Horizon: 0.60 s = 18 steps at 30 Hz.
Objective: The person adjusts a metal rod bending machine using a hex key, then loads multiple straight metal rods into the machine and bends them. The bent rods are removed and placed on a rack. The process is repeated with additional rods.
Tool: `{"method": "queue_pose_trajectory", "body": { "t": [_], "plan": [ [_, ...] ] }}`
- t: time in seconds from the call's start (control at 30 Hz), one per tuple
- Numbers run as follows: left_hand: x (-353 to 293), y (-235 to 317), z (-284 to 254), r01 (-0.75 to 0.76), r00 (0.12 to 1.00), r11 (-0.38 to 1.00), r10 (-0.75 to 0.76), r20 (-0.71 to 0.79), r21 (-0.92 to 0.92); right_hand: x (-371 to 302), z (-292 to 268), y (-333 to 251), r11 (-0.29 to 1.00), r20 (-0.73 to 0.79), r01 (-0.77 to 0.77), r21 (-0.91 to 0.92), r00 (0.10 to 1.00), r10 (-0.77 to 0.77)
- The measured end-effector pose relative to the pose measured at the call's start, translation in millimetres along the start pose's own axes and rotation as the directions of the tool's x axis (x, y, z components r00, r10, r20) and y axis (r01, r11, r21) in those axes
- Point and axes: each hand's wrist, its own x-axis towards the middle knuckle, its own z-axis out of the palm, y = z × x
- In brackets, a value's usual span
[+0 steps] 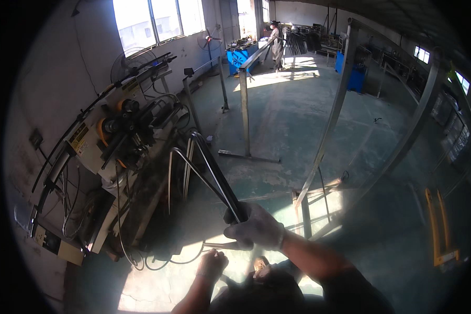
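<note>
My right hand (255, 226), in a grey work glove, is closed around several long, dark metal bars (221, 180). These slant up and away to the left from my fist, and their far ends bend over and hang down. Lower and to the left, my left hand (213, 263) is in bright light with its fingers curled in. Whatever it may hold is hidden. A short length of bar (220, 245) shows just above it, below my right fist.
A bending machine (125, 131) with hoses and cables stands along the left wall. Upright metal frames (244, 115) rise ahead and to the right. Yellow forks (438, 230) lie at the right. Farther off, a person (276, 46) stands by a blue machine (237, 58).
</note>
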Motion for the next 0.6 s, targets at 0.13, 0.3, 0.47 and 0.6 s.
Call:
{"method": "queue_pose_trajectory", "body": {
  "t": [0.13, 0.3, 0.47, 0.6],
  "plan": [
    [70.0, -30.7, -44.9, 0.060, 0.872, -0.512, -0.390, 0.294, -0.857, 134.9, -73.3, -47.3, 0.966, -0.010, -0.049, -0.253, 0.999, 0.048],
    [153.4, -87.8, 61.5, 0.078, 0.769, -0.555, -0.495, 0.404, -0.828, 291.1, -171.6, -92.6, 0.864, -0.127, -0.103, -0.494, 0.991, 0.045],
    [271.7, -111.8, 210.9, 0.081, 0.732, -0.784, -0.372, 0.571, -0.615, 426.3, -277.1, -160.6, 0.743, -0.261, -0.166, -0.649, 0.965, -0.013],
    [380.0, -146.4, 154.8, 0.089, 0.477, -0.914, -0.310, 0.823, -0.396, 525.3, -354.2, -238.9, 0.616, -0.315, -0.164, -0.770, 0.938, -0.144]
  ]
}}
